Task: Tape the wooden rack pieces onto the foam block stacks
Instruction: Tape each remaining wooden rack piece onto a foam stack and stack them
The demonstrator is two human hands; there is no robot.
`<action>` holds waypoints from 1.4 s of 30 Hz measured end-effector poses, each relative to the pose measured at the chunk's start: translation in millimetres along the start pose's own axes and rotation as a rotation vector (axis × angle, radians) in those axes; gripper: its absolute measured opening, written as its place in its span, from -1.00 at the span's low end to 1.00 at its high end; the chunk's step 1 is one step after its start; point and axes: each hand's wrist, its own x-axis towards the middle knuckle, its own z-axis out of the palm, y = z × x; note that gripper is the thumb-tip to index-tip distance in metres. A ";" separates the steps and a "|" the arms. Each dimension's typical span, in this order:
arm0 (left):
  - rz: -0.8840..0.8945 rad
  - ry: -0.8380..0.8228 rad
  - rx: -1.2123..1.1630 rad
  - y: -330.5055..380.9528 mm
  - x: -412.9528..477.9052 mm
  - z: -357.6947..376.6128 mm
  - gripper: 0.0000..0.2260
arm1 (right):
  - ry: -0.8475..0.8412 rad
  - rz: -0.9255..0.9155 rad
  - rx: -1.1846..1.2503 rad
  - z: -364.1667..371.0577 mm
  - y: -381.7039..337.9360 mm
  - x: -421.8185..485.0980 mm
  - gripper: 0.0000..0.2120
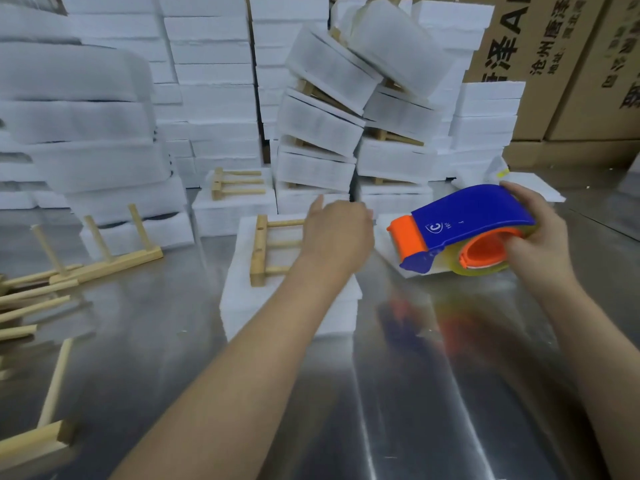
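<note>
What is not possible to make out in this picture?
Head view.
Right ends of the wooden rack: covered by the left hand.
Its fingers: behind its back, grip unclear.
Far side of the tape dispenser: covered by the right hand.
Print on the carton: cut by edge.

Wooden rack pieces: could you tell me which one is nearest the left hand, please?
The rack piece on the nearest foam stack, pegs under the left hand.

We are in a packing workshop or warehouse. White foam block stacks (214,98) rise like a wall from ten to one o'clock. Printed cardboard cartons (554,64) stand at two o'clock. Our bench is a sheet-metal table (398,393). Loose wooden rack pieces (104,261) lie at nine o'clock, and a tape dispenser (464,223) shows at three o'clock.
</note>
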 end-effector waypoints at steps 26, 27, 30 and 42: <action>-0.047 0.072 -0.382 2.9 0.2 27.0 -0.84 | -0.056 -0.250 -0.138 -1.7 -20.8 -1.3 -0.36; -0.042 0.075 -0.375 2.6 0.3 27.2 -0.83 | -0.050 -0.268 -0.161 0.5 -21.3 -1.2 -0.34; -0.034 0.059 -0.362 1.7 -0.1 27.9 -0.84 | -0.042 -0.308 -0.203 5.4 -23.7 -2.6 -0.32; -0.129 0.087 -0.579 1.1 -0.7 24.4 -0.82 | 0.122 -0.526 -0.214 12.9 -28.1 -5.7 -0.42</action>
